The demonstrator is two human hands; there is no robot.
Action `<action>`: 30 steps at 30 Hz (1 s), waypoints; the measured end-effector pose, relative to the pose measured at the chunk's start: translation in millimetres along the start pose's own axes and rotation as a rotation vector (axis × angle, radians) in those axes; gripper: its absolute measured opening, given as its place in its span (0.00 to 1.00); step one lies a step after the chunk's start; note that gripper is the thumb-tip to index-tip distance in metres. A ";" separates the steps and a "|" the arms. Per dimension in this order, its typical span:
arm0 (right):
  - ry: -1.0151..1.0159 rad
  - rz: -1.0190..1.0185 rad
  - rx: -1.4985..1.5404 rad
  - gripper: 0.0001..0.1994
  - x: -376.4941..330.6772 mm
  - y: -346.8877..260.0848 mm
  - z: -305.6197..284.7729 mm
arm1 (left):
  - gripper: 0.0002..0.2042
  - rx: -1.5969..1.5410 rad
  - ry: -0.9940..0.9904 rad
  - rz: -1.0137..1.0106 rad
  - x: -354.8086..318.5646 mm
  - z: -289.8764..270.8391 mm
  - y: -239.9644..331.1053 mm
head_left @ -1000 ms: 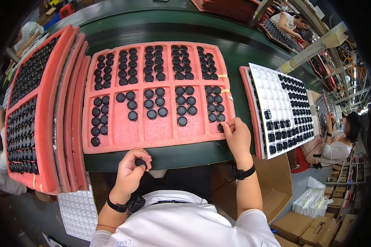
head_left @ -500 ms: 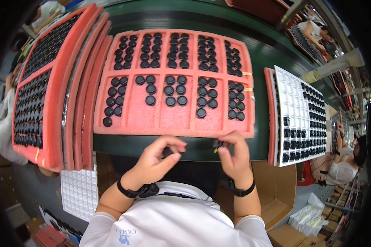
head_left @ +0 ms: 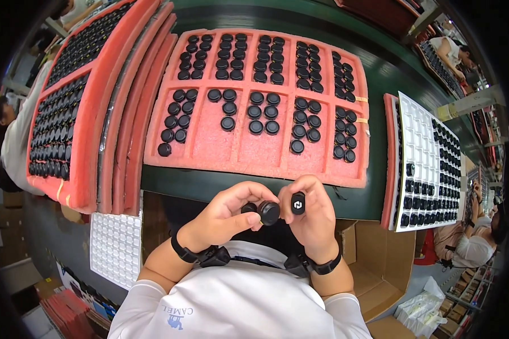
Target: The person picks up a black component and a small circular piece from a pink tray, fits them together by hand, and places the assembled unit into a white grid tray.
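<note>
clear above pink tray (head_left: pixel 216 153); foam stack (head_left: pixel 131 113) blocks left.

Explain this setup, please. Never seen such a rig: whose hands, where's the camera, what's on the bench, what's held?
No robot here: these are a person's bare left hand and right hand, with black bands on the wrists. The view comes from the left one of two head-worn fisheye cameras looking down, so straight edges bend near the rim.

On the green surface lies a pink foam tray with ten compartments, all holding round black pieces. More loaded foam trays are stacked to the left; a partly filled white tray is to the right.

The left fingers hold a round black part and a second one, partly hidden. The right fingers hold a black part with a white mark.
</note>
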State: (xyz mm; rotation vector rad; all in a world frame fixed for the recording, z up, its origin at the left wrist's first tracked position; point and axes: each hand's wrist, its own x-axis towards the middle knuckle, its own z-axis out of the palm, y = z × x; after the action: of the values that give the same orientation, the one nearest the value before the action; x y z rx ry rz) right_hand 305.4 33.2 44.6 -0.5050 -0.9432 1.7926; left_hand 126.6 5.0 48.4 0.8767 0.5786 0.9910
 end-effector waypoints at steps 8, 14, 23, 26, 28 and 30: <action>-0.096 0.144 0.263 0.17 -3.3 1.0 -8.3 | 0.20 0.040 0.055 0.074 2.3 2.7 -7.2; -0.030 -0.021 -0.180 0.18 -8.4 1.8 -0.9 | 0.16 0.437 0.094 0.364 3.5 -5.8 -19.2; -0.015 -0.144 -0.471 0.17 -7.5 16.0 16.9 | 0.18 0.655 0.020 0.490 2.2 -6.0 -19.6; 0.007 -0.114 -0.416 0.17 -9.3 15.0 11.7 | 0.19 0.559 0.011 0.462 0.2 -8.1 -18.4; -0.024 -0.059 -0.296 0.17 -11.1 13.6 3.9 | 0.19 0.510 0.007 0.447 -0.2 -8.7 -18.1; -0.010 -0.076 -0.365 0.17 -10.0 13.9 9.5 | 0.19 0.569 -0.014 0.452 1.1 -8.2 -18.2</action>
State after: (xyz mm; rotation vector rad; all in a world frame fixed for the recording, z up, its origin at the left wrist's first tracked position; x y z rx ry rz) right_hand 294.7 18.0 38.6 -0.6778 -1.2885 1.5612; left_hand 129.4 4.0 28.6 1.5673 0.6799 1.2464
